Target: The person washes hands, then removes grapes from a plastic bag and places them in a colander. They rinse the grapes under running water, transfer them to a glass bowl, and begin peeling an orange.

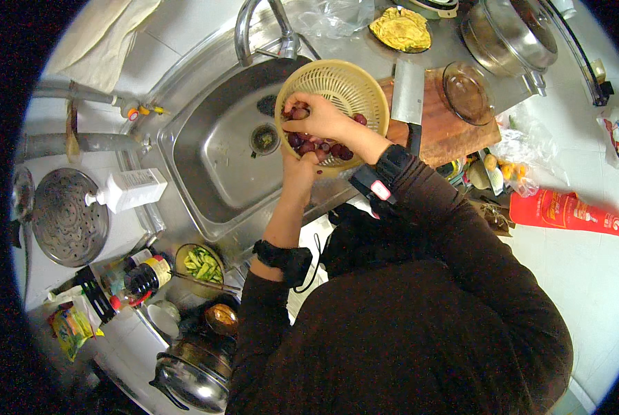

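A yellow slotted plastic colander (340, 78) is tilted over the right edge of the metal sink (236, 207). Dark red grapes (343, 151) lie along its lower left side. My left hand (297, 168) grips the colander's near rim, its fingers partly hidden behind the wall. Inside the colander, my right hand (314, 116) has its thumb and fingers curled around a grape (300, 113) at the left side. One small dark red piece (319, 171) is near the rim by my left hand.
A chrome faucet (288, 44) stands behind the sink. Right of the colander, a cleaver (408, 91) and a glass dish (469, 93) rest on a wooden cutting board (434, 142). A plate of yellow flatbread (401, 29) lies beyond. A bowl of cut green vegetables (203, 264) sits near the sink's lower left.
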The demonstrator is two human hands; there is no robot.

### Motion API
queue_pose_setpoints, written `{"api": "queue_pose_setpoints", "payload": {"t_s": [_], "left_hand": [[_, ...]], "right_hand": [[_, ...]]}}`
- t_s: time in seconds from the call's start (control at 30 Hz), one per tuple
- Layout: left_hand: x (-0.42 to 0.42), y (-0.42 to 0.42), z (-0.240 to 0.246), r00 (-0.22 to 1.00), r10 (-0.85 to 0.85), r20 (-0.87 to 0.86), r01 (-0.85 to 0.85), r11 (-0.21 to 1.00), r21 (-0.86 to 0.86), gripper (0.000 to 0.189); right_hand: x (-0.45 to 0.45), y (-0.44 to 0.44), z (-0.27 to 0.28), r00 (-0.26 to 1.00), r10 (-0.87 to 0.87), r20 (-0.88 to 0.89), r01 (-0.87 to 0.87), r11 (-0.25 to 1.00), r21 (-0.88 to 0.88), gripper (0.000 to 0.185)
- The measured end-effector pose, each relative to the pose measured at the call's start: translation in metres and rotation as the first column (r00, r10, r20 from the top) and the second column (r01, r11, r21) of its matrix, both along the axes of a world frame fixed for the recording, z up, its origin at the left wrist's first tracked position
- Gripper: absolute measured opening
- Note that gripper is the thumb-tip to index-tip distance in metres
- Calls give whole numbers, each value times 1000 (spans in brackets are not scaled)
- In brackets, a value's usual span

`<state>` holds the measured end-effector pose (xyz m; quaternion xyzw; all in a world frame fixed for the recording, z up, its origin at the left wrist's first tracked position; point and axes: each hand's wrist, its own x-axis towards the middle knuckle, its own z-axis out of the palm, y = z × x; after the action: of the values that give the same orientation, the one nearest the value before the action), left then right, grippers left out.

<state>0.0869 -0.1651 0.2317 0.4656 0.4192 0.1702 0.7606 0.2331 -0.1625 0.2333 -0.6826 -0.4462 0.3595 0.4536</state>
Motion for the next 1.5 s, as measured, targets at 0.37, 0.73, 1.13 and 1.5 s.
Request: {"api": "queue_pose_setpoints", "payload": {"t_s": [0.37,0.73,1.13,1.5], "left_hand": [[-4,-2,-8,997,71,33,-69,995,-65,64],[-18,27,-38,980,111,165,-61,957,-283,58],[-48,35,-46,929,366,53,-335,894,-300,45],[-52,34,-48,927,371,56,-330,878,-347,45]], "right_hand": [[-16,10,-6,951,-133,280,178,974,-140,38],[23,-14,35,373,-81,-924,177,984,-15,38],[284,-226,8,416,-688,-594,742,635,-215,27],[320,-261,19,547,-791,-274,755,608,-248,41]]}}
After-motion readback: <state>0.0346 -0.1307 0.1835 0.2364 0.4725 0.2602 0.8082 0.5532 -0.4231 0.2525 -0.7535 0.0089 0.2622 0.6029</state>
